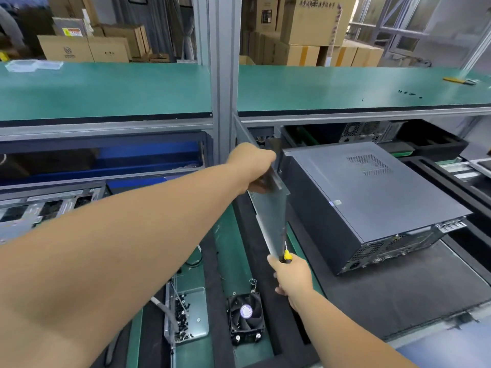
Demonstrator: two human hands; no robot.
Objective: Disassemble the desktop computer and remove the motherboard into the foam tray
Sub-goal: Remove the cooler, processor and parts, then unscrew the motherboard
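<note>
A dark grey desktop computer (372,203) lies on its side on a black foam mat (414,293), its rear ports facing me. Left of it, a grey metal side panel (271,221) stands on edge. My left hand (252,166) grips the panel's far end. My right hand (291,277) holds its near end together with a yellow-handled screwdriver (287,254). A black foam tray (435,144) sits behind the computer. No motherboard is in sight.
A CPU cooler fan (245,317) lies on green matting in front. A metal tray of black screws (186,314) is to its left. An opened chassis (32,208) sits far left. A green shelf (106,88) and an aluminium post (224,75) stand ahead.
</note>
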